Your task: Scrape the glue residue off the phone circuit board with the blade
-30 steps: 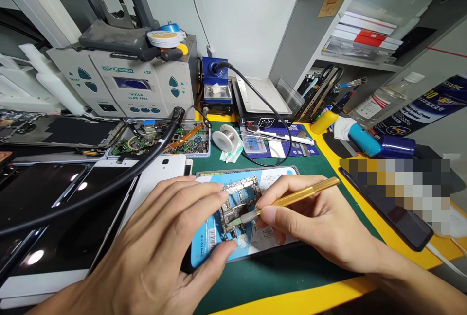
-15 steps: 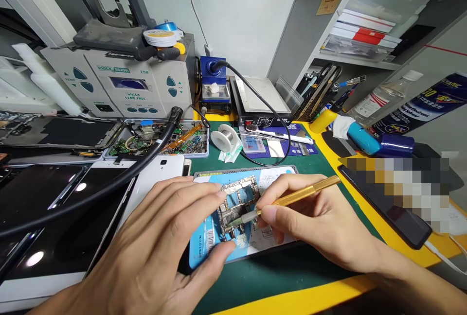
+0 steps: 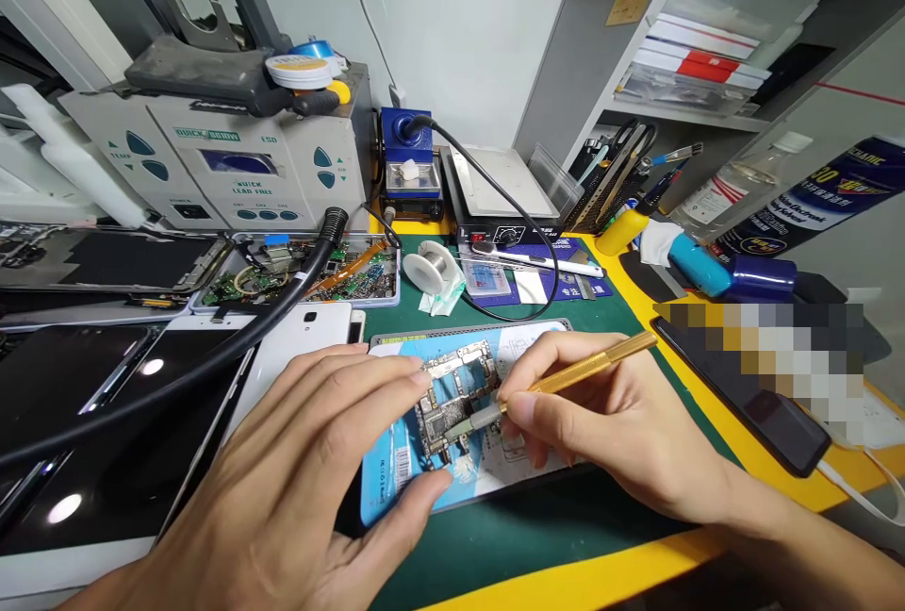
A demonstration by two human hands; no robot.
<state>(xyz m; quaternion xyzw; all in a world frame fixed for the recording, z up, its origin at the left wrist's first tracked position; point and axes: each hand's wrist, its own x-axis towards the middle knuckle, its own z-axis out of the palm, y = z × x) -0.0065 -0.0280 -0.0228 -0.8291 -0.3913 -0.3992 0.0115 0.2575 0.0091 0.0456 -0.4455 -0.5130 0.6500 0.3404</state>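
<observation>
A phone circuit board (image 3: 463,375) lies on a blue and white pad (image 3: 396,413) at the centre. My left hand (image 3: 304,460) rests at its left side, fingertips on the board's upper left edge and thumb near its lower corner; it seems to steady the board between them. Pinched in my right hand (image 3: 600,404) is a gold-handled tool (image 3: 594,361) with a pale grey collar and a thin blade-like tip. That tip touches or hovers just over the lower part of the board.
Behind the pad stand a solder spool (image 3: 428,267), a tray of circuit parts (image 3: 396,281) and a grey rework station (image 3: 233,154). A thick black hose (image 3: 247,338) crosses phones on the left. A dark phone (image 3: 742,394) and bottles are on the right.
The tool's tip has shifted slightly to the right over the board's lower part. The whole view has moved a little; both hands keep nearly the same pose.
</observation>
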